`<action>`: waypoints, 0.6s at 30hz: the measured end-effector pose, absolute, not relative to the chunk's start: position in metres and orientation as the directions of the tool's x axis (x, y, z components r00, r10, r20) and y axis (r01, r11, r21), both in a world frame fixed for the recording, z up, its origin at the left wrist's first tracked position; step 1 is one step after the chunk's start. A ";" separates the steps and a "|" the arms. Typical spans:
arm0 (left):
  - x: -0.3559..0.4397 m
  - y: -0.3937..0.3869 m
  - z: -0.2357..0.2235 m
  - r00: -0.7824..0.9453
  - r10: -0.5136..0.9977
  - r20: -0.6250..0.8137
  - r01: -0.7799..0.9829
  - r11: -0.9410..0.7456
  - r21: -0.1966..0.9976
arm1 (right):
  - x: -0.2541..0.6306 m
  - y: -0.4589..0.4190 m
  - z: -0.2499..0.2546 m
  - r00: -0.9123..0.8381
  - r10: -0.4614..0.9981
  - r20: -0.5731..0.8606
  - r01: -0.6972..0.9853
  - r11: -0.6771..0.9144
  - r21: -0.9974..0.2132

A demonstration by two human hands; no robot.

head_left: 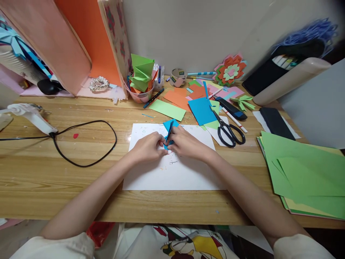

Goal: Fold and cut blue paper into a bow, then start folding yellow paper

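Between my two hands is a folded piece of blue paper [169,125], raised in the middle with a dark crease or edge. My left hand [150,146] pinches its left side, fingers curled in. My right hand [186,143] closes on its right side, thumb and fingers partly covering it. Both hands rest over a white sheet of paper [151,176] with small pen marks, which lies on the wooden desk [94,194]. Much of the blue paper's lower part is hidden by my fingers.
Black-handled scissors [228,133], a blue paper square [202,110] and a utility knife [231,108] lie to the right. Green sheets [309,172] are stacked at the far right. A black cable [84,166] loops at left; a cup of paper scraps [141,94] stands behind.
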State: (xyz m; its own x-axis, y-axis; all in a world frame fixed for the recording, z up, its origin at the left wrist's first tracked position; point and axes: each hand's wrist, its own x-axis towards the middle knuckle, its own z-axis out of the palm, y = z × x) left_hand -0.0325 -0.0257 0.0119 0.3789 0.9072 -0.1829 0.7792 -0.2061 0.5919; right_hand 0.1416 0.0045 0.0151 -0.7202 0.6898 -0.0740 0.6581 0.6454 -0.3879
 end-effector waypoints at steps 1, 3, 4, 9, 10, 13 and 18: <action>-0.032 -0.026 0.011 0.364 0.913 -0.183 0.786 -0.196 0.587 | 0.141 0.005 0.015 -0.718 0.692 -0.076 0.661 0.644 -0.385; -0.030 -0.026 0.010 0.336 0.922 -0.190 0.800 -0.173 0.575 | 0.142 0.005 0.014 -0.715 0.696 -0.069 0.661 0.641 -0.391; -0.028 -0.026 0.009 0.323 0.926 -0.196 0.806 -0.161 0.570 | 0.142 0.006 0.012 -0.711 0.701 -0.057 0.658 0.635 -0.404; -0.025 -0.026 0.007 0.288 0.931 -0.222 0.813 -0.116 0.571 | 0.146 0.007 0.001 -0.578 0.816 -0.015 0.650 0.449 -0.613; -0.025 -0.026 0.007 0.285 0.931 -0.226 0.811 -0.109 0.575 | 0.147 0.007 -0.001 -0.527 0.849 -0.037 0.638 0.367 -0.677; -0.025 -0.027 0.008 0.265 0.933 -0.242 0.810 -0.079 0.582 | 0.149 0.007 -0.007 -0.407 0.906 -0.119 0.549 0.138 -0.824; -0.026 -0.027 0.010 0.249 0.934 -0.257 0.812 -0.056 0.581 | 0.148 0.008 -0.007 -0.377 0.918 -0.127 0.521 0.096 -0.848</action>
